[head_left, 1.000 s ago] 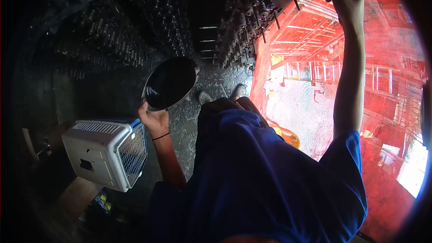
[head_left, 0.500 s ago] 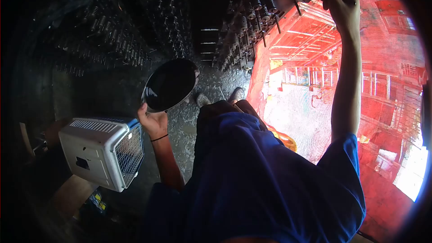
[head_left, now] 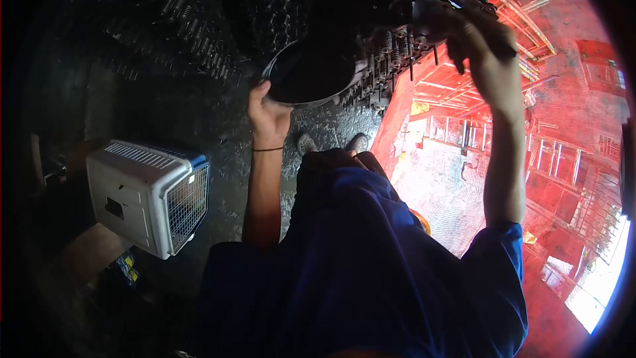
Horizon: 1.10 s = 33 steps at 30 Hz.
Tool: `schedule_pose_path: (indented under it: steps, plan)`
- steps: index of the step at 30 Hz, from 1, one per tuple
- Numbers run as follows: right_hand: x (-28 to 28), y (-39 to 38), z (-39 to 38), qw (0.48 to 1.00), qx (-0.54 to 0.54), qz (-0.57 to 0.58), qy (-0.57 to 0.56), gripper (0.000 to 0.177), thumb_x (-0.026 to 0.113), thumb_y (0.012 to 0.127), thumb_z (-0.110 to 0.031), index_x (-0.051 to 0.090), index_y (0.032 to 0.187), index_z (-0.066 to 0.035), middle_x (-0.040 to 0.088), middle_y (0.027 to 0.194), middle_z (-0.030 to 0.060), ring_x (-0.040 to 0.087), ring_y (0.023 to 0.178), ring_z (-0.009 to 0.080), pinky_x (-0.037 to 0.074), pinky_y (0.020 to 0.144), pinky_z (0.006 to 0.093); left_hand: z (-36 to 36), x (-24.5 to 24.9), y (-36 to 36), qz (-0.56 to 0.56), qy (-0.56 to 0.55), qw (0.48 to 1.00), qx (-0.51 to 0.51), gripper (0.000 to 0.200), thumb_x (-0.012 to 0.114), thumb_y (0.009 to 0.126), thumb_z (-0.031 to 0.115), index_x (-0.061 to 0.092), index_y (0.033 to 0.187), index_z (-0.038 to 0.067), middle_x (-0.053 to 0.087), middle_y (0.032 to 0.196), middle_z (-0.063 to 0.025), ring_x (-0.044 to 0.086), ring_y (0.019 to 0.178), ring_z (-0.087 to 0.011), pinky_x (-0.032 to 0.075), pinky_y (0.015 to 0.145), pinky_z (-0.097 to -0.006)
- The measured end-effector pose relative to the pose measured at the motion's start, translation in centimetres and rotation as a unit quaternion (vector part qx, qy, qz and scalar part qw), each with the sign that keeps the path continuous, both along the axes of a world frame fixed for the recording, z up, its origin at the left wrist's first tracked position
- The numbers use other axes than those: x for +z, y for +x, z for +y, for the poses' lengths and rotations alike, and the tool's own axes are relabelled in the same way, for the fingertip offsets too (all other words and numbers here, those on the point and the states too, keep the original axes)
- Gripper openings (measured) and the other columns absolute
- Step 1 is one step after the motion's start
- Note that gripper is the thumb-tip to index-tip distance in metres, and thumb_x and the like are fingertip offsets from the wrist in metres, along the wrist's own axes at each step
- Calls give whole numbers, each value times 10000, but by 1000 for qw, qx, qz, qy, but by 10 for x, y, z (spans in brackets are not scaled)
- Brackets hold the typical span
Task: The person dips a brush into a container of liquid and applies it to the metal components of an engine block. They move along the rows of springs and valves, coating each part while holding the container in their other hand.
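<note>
My left hand [head_left: 268, 118] grips the near rim of a round dark pan [head_left: 311, 79], thumb up along its edge. The pan is held out in front of me, its dark inside facing me. My right hand [head_left: 482, 59] is raised at the upper right, close to dark metal parts with coil springs [head_left: 391, 43]. Its fingers point forward and down and are smeared by motion, in shadow against those parts. I cannot tell whether they hold anything.
A pet carrier [head_left: 136, 195] with a wire door stands at the left on a wooden piece [head_left: 96, 252]. Rows of springs [head_left: 192, 33] line the dark upper left. Red-lit mesh [head_left: 563, 126] covers the right side. My shoes [head_left: 306, 143] are on the wet-looking floor [head_left: 331, 122].
My left hand and the pan have moved forward and to the right, nearer the spring parts. My right hand has come down and back a little from the top edge.
</note>
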State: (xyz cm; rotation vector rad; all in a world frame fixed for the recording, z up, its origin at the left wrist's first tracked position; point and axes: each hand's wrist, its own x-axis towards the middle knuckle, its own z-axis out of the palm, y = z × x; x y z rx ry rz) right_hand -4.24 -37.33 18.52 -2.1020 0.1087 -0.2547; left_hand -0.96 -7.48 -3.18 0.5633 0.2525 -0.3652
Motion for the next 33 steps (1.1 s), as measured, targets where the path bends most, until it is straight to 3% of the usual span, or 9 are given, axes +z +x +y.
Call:
schedule_pose_path:
  steps: [4, 9, 11, 16, 20, 21, 24, 27, 33]
  plan:
    - [-19, 3, 22, 997, 71, 22, -3, 243, 545, 1024, -138, 715, 1111, 13, 739, 825, 68, 541, 586, 69, 430, 525, 236, -33, 3, 23, -14, -4, 999, -45, 538, 641, 854, 350, 596, 1293, 42, 646, 1267, -117, 597, 1200, -276, 449, 1046, -435]
    - [-86, 25, -1, 979, 18, 16, -204, 217, 580, 997, -127, 733, 1027, 24, 747, 823, 76, 644, 701, 111, 507, 625, 261, -70, 16, 41, -51, -12, 996, -70, 520, 637, 854, 335, 601, 1276, 34, 630, 1283, -111, 591, 1199, -263, 464, 1028, -434]
    - [-83, 31, -8, 992, 45, 106, -45, 226, 650, 948, -223, 762, 997, -33, 726, 764, 97, 650, 668, 158, 519, 615, 305, -79, 22, 45, -59, 0, 994, -96, 638, 645, 856, 377, 500, 1370, 27, 576, 1345, -162, 532, 1273, -374, 447, 1058, -530]
    - [-47, 22, -61, 979, -56, 96, 173, 264, 546, 999, -177, 739, 1098, -26, 744, 854, 62, 492, 582, 35, 337, 507, 188, -95, 33, 53, -39, -27, 996, -69, 538, 629, 857, 331, 589, 1293, 17, 618, 1298, -129, 573, 1225, -268, 470, 1026, -444]
    - [-6, 8, -91, 990, -134, 46, -6, 293, 484, 1013, -127, 707, 1149, 5, 714, 881, 53, 399, 568, 33, 302, 501, 200, -96, 21, 64, -58, -43, 995, -71, 558, 632, 866, 345, 577, 1297, -4, 611, 1307, -138, 570, 1229, -278, 460, 1040, -448]
    - [11, 8, -88, 974, -205, 74, 57, 297, 478, 1009, -111, 705, 1158, 10, 700, 883, 57, 396, 581, 32, 304, 513, 198, -94, 23, 66, -59, -38, 995, -72, 575, 634, 870, 357, 567, 1305, -13, 602, 1323, -142, 561, 1241, -281, 454, 1047, -448]
    - [11, -4, -120, 984, -163, -11, -66, 271, 509, 1000, -121, 716, 1110, 14, 691, 878, 47, 400, 613, 36, 307, 540, 196, -87, 30, 70, -42, -21, 998, -48, 594, 633, 864, 364, 554, 1333, 8, 588, 1348, -132, 556, 1248, -283, 438, 1065, -461]
    - [15, -1, -133, 966, -200, -26, 164, 258, 529, 994, -126, 720, 1090, 20, 701, 876, 48, 409, 610, 37, 304, 535, 202, -76, 37, 69, -42, 5, 998, -38, 615, 635, 852, 376, 543, 1356, 35, 568, 1375, -123, 532, 1279, -288, 418, 1079, -498]
    - [11, 12, -136, 968, -208, -35, 133, 256, 555, 977, -132, 727, 1074, 32, 720, 870, 51, 424, 604, 41, 304, 527, 213, -53, 24, 66, -29, 15, 999, -25, 696, 650, 824, 377, 451, 1428, 95, 491, 1434, -157, 467, 1336, -358, 384, 1082, -592]
